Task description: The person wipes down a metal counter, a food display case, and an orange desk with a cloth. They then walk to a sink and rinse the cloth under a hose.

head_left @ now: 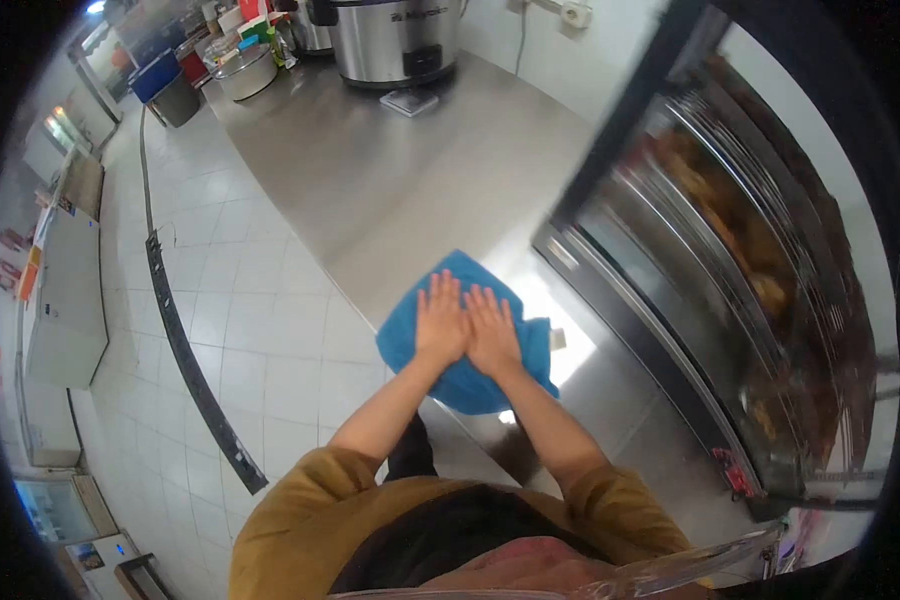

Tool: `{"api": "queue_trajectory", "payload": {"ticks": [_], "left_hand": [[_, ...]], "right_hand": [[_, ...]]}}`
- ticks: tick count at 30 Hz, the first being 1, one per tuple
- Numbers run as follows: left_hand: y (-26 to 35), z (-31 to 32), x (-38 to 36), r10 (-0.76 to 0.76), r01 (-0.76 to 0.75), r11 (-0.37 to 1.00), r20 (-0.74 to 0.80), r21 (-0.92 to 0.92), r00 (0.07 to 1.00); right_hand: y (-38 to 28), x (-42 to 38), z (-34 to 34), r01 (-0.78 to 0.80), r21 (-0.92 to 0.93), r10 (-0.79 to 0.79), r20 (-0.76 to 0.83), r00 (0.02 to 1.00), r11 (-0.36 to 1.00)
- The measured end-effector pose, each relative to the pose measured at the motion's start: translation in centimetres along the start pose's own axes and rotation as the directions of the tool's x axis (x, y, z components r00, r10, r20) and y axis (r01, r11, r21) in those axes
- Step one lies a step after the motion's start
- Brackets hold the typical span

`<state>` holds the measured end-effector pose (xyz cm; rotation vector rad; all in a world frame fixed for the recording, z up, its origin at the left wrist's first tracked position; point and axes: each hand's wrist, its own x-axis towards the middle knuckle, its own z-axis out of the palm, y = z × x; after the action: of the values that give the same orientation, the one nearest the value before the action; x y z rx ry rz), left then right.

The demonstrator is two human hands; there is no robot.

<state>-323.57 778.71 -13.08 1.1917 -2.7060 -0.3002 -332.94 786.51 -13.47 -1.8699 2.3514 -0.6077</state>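
A blue cloth (410, 325) lies spread on the steel counter (370, 190), close to its front edge. My left hand (442, 322) rests flat on the cloth, fingers stretched out and pointing away from me. Right beside it, my right hand (492, 335) is also flat on the cloth, and the two hands touch along their inner sides. Neither hand grips the cloth. A small pale tag (557, 339) sticks out at the cloth's right edge.
A glass display cabinet (610, 280) with food on racks stands at the right. Large steel cookers (395, 40), a small flat item (409, 101) and a lidded pot (246, 75) are at the far end. A dark strip (185, 350) crosses the tiled floor at left.
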Motion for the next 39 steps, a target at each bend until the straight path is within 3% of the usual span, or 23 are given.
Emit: {"api": "queue_trajectory", "payload": {"ticks": [8,11,13,16,18,22,24,26,28,30,32,34,39], "left_hand": [[30.9,7.2,-14.2,0.393,-0.382,0.913,0.058,-0.145,0.918],[42.3,8.7,-20.0,0.579,-0.568,0.815,0.173,-0.112,0.797],[49.1,9.4,-24.2,0.683,-0.664,0.726,0.302,-0.178,0.665],[56.3,11.6,-30.1,0.824,-0.773,0.564,0.261,-0.291,0.503],[58.8,11.9,-32.5,0.862,-0.792,0.505,0.231,-0.343,0.451],[57.9,12.1,-30.9,0.899,-0.749,0.434,0.185,-0.501,0.397],[55.1,11.5,-27.9,0.833,-0.706,0.543,0.186,-0.456,0.521],[50.7,10.1,-23.5,0.757,-0.622,0.639,0.223,-0.453,0.615],[45.6,9.4,-19.6,0.68,-0.589,0.716,0.184,-0.376,0.71],[40.8,9.6,-16.7,0.617,-0.579,0.769,0.077,-0.269,0.783],[37.3,8.4,-14.2,0.539,-0.512,0.834,0.107,-0.204,0.835],[34.7,9.1,-12.9,0.497,-0.489,0.862,0.033,-0.134,0.867],[36.0,9.5,-14.4,0.429,-0.429,0.903,0.038,-0.021,0.902]], "right_hand": [[15.5,-30.4,-13.2,-0.372,-0.113,0.365,-0.08,0.928,0.921],[19.8,-42.6,-17.3,-0.563,-0.129,0.546,-0.146,0.825,0.816],[21.9,-50.1,-19.4,-0.678,-0.141,0.653,-0.189,0.733,0.721],[22.5,-59.3,-21.6,-0.807,-0.151,0.769,-0.246,0.591,0.572],[22.3,-63.0,-22.7,-0.845,-0.15,0.798,-0.281,0.533,0.512],[22.7,-61.5,-21.5,-0.877,-0.189,0.829,-0.288,0.48,0.442],[23.2,-57.9,-20.1,-0.79,-0.259,0.751,-0.253,0.61,0.555],[22.1,-50.8,-19.5,-0.779,-0.207,0.76,-0.182,0.624,0.591],[21.1,-44.2,-18.6,-0.713,-0.138,0.701,-0.132,0.701,0.688],[20.7,-39.1,-16.5,-0.583,-0.073,0.56,-0.207,0.803,0.809],[20.3,-34.8,-14.8,-0.471,0.004,0.455,-0.267,0.85,0.882],[20.1,-32.4,-14.3,-0.394,-0.018,0.376,-0.257,0.89,0.919],[21.0,-33.1,-13.7,-0.315,0.043,0.317,-0.214,0.924,0.948]]}}
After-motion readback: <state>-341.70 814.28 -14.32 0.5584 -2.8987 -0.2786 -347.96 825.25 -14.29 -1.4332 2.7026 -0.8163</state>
